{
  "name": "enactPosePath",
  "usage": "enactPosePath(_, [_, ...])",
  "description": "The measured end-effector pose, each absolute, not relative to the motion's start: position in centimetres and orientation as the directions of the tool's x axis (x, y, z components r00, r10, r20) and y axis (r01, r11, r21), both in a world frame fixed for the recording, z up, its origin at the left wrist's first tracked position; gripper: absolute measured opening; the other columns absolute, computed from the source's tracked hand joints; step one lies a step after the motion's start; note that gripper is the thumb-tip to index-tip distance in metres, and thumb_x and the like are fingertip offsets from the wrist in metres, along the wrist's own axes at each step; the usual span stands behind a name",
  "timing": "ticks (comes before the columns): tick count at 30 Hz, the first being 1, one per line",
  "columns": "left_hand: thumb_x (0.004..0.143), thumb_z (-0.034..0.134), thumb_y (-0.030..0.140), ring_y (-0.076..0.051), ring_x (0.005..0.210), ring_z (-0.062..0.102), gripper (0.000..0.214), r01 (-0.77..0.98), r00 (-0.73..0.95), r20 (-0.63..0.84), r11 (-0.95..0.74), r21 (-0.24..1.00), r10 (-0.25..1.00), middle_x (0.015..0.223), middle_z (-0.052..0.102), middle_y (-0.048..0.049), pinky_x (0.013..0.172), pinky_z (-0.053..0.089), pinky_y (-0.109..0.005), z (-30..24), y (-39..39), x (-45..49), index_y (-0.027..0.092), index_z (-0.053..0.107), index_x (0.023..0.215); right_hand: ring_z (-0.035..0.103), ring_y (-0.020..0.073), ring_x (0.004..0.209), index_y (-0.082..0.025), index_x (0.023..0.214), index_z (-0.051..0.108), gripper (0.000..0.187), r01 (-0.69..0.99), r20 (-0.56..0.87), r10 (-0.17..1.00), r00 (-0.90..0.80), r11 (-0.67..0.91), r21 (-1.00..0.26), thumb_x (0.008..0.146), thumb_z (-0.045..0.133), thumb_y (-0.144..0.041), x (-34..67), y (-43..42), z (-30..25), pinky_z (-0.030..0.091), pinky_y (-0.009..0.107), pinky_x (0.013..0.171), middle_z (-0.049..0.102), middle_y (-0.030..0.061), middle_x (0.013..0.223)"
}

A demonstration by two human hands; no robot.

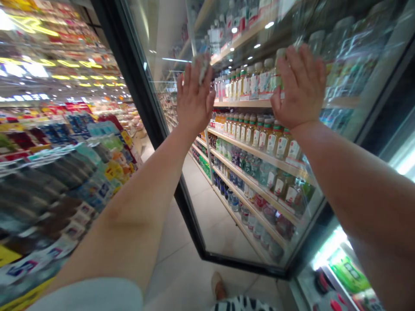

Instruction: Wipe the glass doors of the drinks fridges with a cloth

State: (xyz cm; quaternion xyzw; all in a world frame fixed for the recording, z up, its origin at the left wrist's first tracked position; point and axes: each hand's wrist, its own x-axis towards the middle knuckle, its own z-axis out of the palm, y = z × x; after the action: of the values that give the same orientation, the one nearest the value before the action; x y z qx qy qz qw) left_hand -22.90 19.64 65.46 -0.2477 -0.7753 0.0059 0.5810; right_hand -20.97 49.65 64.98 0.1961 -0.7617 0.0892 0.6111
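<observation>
In the head view my left hand is raised against the glass door, fingers extended upward. A small crumpled pale cloth or tissue shows at its fingers, blurred, and seems pinned between hand and glass. My right hand lies flat toward the right part of the same pane, fingers stretched and thumb out, with nothing visible in it. Whether each palm fully touches the glass is hidden. The door stands swung out, with a black frame. Rows of bottles on shelves show in the pane.
To the left stands a blurred display of packaged goods. Tiled floor runs below, with a shoe near the door's bottom edge. At lower right, a lit cooler interior holds a green package and bottles with red caps.
</observation>
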Motion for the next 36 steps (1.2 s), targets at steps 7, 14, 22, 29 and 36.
enactPosePath(7, [0.105, 0.031, 0.060, -0.025, 0.162, -0.002, 0.073, 0.511, -0.261, 0.655, 0.677, -0.530, 0.709, 0.174, 0.020, -0.0034, 0.135, 0.006, -0.053, 61.9, 23.3, -21.8, 0.022, 0.029, 0.167, 0.050, 0.0374, 0.131, -0.020, 0.133, 0.063, 0.045, -0.211, 0.948, -0.262, -0.180, 0.952, 0.223, 0.095, 0.044, -0.035, -20.5, 50.3, 69.5, 0.040, 0.066, 0.108, 0.060, 0.0150, 0.140])
enactPosePath(14, [0.107, 0.023, 0.051, -0.023, 0.163, 0.006, 0.065, 0.406, -0.220, 0.919, 0.887, -0.219, 0.328, 0.174, 0.019, 0.0016, 0.134, 0.002, -0.050, 68.0, 25.6, -22.8, 0.026, 0.034, 0.165, 0.028, 0.0247, 0.157, -0.042, 0.160, 0.033, 0.061, -0.268, 0.951, -0.269, -0.153, 0.937, 0.222, 0.101, 0.027, -0.054, -21.4, 51.5, 70.3, 0.016, 0.060, 0.133, 0.026, -0.0137, 0.167])
enactPosePath(22, [0.106, 0.038, 0.046, -0.030, 0.162, 0.015, 0.060, 0.470, -0.182, 0.839, 0.795, -0.383, 0.512, 0.171, 0.029, 0.0006, 0.134, 0.001, -0.051, 71.0, 29.9, -22.3, 0.027, 0.041, 0.162, 0.032, 0.0284, 0.156, -0.034, 0.159, 0.041, 0.069, -0.286, 0.949, -0.286, -0.136, 0.928, 0.239, 0.090, 0.043, -0.037, -21.6, 51.9, 70.5, 0.031, 0.065, 0.123, 0.032, -0.0077, 0.165])
enactPosePath(29, [0.110, 0.025, 0.042, -0.024, 0.162, -0.003, 0.060, 0.309, -0.185, 0.982, 0.950, 0.037, 0.022, 0.175, 0.015, -0.0028, 0.132, -0.008, -0.050, 71.1, 26.8, -24.2, 0.019, 0.031, 0.165, 0.037, 0.0308, 0.153, -0.033, 0.158, 0.042, 0.075, -0.304, 0.937, -0.348, -0.021, 0.895, 0.326, 0.084, 0.051, -0.032, -23.2, 52.9, 70.5, 0.036, 0.068, 0.118, 0.038, -0.0032, 0.164])
enactPosePath(36, [0.107, 0.034, 0.044, -0.026, 0.162, 0.014, 0.059, 0.345, -0.269, 0.791, 0.821, -0.454, 0.550, 0.172, 0.026, 0.0044, 0.135, 0.004, -0.049, 69.8, 26.9, -21.6, 0.029, 0.034, 0.165, 0.040, 0.0364, 0.151, -0.031, 0.160, 0.040, 0.082, -0.291, 0.922, -0.387, -0.005, 0.883, 0.368, 0.079, 0.055, -0.032, -24.0, 53.6, 70.8, 0.039, 0.070, 0.115, 0.038, -0.0013, 0.164])
